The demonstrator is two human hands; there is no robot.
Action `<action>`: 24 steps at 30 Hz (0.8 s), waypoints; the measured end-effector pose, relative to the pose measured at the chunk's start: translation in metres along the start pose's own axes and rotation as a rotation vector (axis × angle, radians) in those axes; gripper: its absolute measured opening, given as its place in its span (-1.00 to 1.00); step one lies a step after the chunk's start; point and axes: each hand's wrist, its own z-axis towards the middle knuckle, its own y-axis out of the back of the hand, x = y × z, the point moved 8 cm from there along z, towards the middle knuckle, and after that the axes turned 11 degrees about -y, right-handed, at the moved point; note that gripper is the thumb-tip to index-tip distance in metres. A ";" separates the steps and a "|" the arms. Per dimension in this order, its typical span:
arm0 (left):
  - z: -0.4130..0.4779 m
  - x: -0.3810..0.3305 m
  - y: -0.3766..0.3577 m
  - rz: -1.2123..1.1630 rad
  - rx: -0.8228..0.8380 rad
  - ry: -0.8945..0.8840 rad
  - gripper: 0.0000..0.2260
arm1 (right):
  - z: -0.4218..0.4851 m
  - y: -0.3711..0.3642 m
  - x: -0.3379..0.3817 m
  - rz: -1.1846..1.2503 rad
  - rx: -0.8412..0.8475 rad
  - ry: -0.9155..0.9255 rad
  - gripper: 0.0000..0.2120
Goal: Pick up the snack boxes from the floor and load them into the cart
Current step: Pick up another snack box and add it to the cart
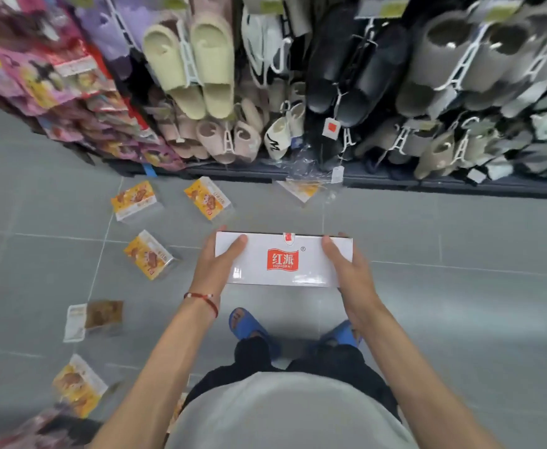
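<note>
A white snack box (283,259) with a red logo is held flat above the grey floor, in front of my body. My left hand (215,265) grips its left end with the thumb on top. My right hand (346,270) grips its right end the same way. Several orange and yellow snack packs lie scattered on the floor to the left: one (134,199), another (208,197), a third (149,254), and one near the bottom left (77,385). No cart is in view.
A shelf of hanging slippers (200,69) and its dark base (427,184) run across the top. Pink packets (54,82) fill the shelf at the left. A brown and white pack (93,319) and a clear pack (304,187) lie on the floor. My blue sandals (246,325) stand below the box.
</note>
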 end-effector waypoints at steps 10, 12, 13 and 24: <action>-0.055 -0.016 -0.311 0.172 0.411 -0.085 -0.70 | -0.043 0.293 0.016 0.355 -0.311 0.032 -0.61; -0.070 -0.015 -0.374 0.226 0.515 -0.101 -0.64 | -0.056 0.348 0.013 0.427 -0.383 0.036 -0.71; -0.078 -0.015 -0.406 0.236 0.561 -0.108 -0.62 | -0.062 0.374 0.010 0.467 -0.419 0.041 -0.75; -0.167 0.021 -0.740 0.486 1.044 -0.189 -0.70 | -0.100 0.633 -0.030 0.864 -0.759 0.049 -0.84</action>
